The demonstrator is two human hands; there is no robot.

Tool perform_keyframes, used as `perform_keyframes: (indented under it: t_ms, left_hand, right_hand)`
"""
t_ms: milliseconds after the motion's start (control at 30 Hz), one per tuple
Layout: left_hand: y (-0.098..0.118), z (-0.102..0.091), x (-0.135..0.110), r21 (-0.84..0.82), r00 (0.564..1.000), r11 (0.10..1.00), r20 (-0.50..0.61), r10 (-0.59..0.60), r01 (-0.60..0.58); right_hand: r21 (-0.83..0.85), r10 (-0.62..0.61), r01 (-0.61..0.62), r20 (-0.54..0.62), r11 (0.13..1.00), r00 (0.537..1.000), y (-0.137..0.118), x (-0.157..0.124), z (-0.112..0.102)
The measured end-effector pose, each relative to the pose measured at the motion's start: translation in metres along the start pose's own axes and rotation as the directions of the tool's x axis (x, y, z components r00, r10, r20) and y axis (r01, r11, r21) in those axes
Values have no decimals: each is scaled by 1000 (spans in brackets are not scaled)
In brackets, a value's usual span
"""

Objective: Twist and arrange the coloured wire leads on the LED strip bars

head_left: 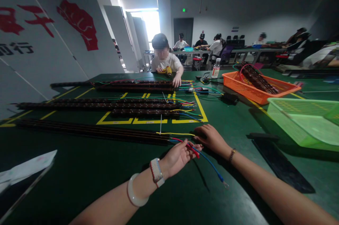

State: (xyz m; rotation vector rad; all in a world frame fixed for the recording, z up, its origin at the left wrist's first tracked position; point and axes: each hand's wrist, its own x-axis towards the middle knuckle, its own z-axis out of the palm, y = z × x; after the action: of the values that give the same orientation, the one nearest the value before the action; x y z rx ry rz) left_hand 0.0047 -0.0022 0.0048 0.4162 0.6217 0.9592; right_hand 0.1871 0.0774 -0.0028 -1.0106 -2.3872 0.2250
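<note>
A long dark wire bundle [92, 131] lies across the green table in front of me, with yellow, red and blue leads at its right end. My left hand [180, 156], palm up, has its thumb and curled fingers around the red wire [195, 151] and the blue wire [209, 161]. The blue one runs past my fingers to a ring terminal [225, 184]. Fingers bent down, my right hand [213, 138] is at the tip of the yellow wire [180, 134]; its fingertips are partly hidden. A white cable tie [160, 124] stands up from the bundle.
More wire bundles [106, 105] lie beyond, over yellow tape outlines. An orange basket [238, 85] and a green basket [288, 126] stand at right, near a black flat strip [284, 165]. Across the table sits a co-worker [166, 59] by a yellow power tool [168, 71].
</note>
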Motion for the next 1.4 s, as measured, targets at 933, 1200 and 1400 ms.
perform_keyframes:
  t_ms: [933, 1200, 1400]
  left_hand:
    - [-3, 0, 1, -32, 1000, 999, 14, 8, -7]
    - [-5, -3, -2, 53, 999, 998, 13, 34, -34]
    - [-4, -1, -2, 28, 1000, 999, -2, 30, -30]
  right_hand:
    - [-405, -490, 446, -7, 798, 872, -32, -14, -27]
    - [-410, -273, 283, 82, 867, 958, -19, -9, -19]
    - [-389, -153, 226, 209, 893, 966, -21, -9, -9]
